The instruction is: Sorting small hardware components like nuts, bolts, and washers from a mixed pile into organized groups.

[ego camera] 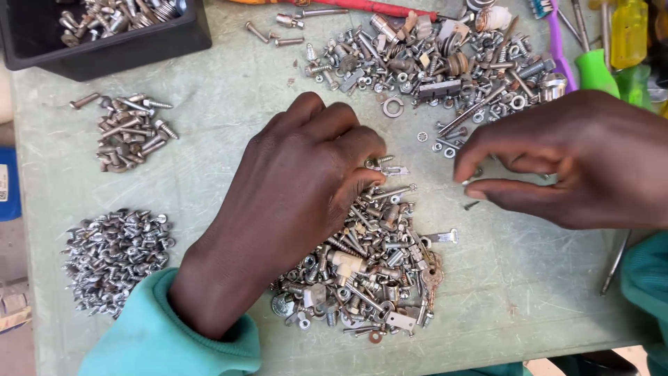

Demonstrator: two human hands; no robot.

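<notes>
My left hand (292, 195) rests palm down on a central pile of mixed screws, nuts and brackets (376, 271), fingertips curled at the pile's top edge, pinching among small screws. Whether it holds one I cannot tell. My right hand (577, 160) hovers to the right, thumb and forefinger close together around a small screw (467, 182) just above the pale green table (223, 118). A larger heap of bolts, washers and fittings (445, 66) lies beyond both hands.
A black bin (104, 42) with bolts stands at the back left. Below it lie a small heap of long screws (132, 132) and a pile of short screws (115, 257). Screwdrivers with green and yellow handles (612, 49) lie at the back right.
</notes>
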